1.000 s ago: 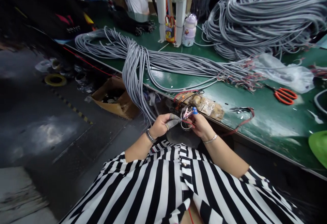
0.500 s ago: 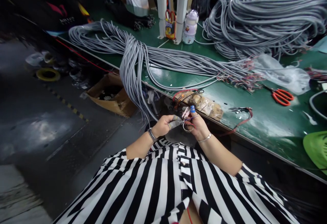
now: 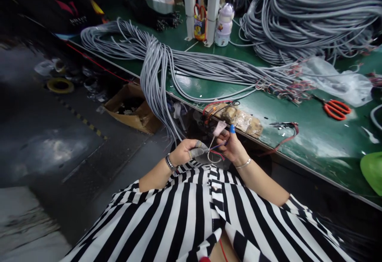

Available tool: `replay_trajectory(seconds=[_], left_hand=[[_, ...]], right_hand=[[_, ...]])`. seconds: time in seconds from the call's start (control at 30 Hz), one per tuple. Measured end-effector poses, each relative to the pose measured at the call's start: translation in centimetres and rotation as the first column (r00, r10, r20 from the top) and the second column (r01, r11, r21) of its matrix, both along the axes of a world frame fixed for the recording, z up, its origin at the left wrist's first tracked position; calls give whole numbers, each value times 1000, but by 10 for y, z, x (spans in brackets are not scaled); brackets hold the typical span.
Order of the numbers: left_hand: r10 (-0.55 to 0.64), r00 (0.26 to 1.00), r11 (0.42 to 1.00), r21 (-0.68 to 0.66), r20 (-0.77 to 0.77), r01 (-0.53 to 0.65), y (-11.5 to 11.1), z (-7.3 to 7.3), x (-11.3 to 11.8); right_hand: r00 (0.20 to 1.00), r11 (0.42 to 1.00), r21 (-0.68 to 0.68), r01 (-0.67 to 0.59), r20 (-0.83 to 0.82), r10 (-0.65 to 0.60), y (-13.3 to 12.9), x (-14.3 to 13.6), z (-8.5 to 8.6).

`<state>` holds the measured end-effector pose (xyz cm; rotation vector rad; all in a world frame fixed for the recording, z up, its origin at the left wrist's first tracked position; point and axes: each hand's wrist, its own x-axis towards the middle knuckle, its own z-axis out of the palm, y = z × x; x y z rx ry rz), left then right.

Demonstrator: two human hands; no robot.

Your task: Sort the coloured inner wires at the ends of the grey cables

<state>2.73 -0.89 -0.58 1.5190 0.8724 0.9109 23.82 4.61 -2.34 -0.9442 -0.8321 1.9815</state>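
My left hand (image 3: 182,152), with grey coverings on its fingertips, is closed in a pinch where several thin coloured wires (image 3: 217,154) fan out. Grey cable strands (image 3: 162,94) hang from the table edge down behind this hand. Facing it, my right hand (image 3: 235,150) pinches a bluish wire from the fan; a blue cap (image 3: 232,129) covers one fingertip. A pale pinkish piece (image 3: 220,128), its kind unclear, stands up at the right fingers, with a white wire running down from it. The exact grip of both hands is partly hidden.
On the green table (image 3: 191,88) lie a large grey cable coil (image 3: 313,15), orange-handled scissors (image 3: 336,109), small cutters (image 3: 283,125) and a plastic bag (image 3: 343,83). A taped block (image 3: 238,119) sits at the edge. Below is a cardboard box (image 3: 134,110). A bottle (image 3: 223,25) stands behind.
My hands have drawn slightly apart, the left one moving left and the right one right. The wires between them are more spread out, and the pinkish piece shows more clearly.
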Motion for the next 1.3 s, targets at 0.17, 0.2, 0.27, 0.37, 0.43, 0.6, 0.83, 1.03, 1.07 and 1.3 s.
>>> replay_trajectory(seconds=[0.17,0.2,0.27,0.37,0.43,0.6,0.83,1.03,1.07,1.3], left_hand=[[-25,998,996,80,-54,30,-19,2,-8],[9,999,998,63,-52,-6,-21,0,-9],[85,996,996,-15,-15,-85,-24,-3,-11],[169,982,975,-160,82,-154,-26,-6,-10],[213,970,957,-224,121,-182,-27,-6,-6],[331,934,922,-257,132,-291,-29,-3,8],[351,933,931,-135,79,-339,-28,-17,17],[391,912,906,-225,124,-358,-28,-9,23],[399,907,901,-245,134,-359,-27,-7,24],[515,837,843,-286,185,-456,-21,0,16]], right_hand=[[995,989,-120,82,-53,-89,-3,7,-3],[996,991,-110,71,-49,-77,-4,8,-3],[999,997,-67,34,-30,-36,-8,9,-3],[995,994,50,-97,-9,97,-20,11,-1],[973,961,155,-228,2,231,-30,11,3],[933,853,384,-354,210,293,-48,3,16],[905,756,628,-185,409,-118,-49,-13,26],[972,955,278,-103,231,37,-44,-17,27],[977,978,185,-101,204,63,-43,-17,26],[878,965,176,-193,470,90,-34,-2,11]])
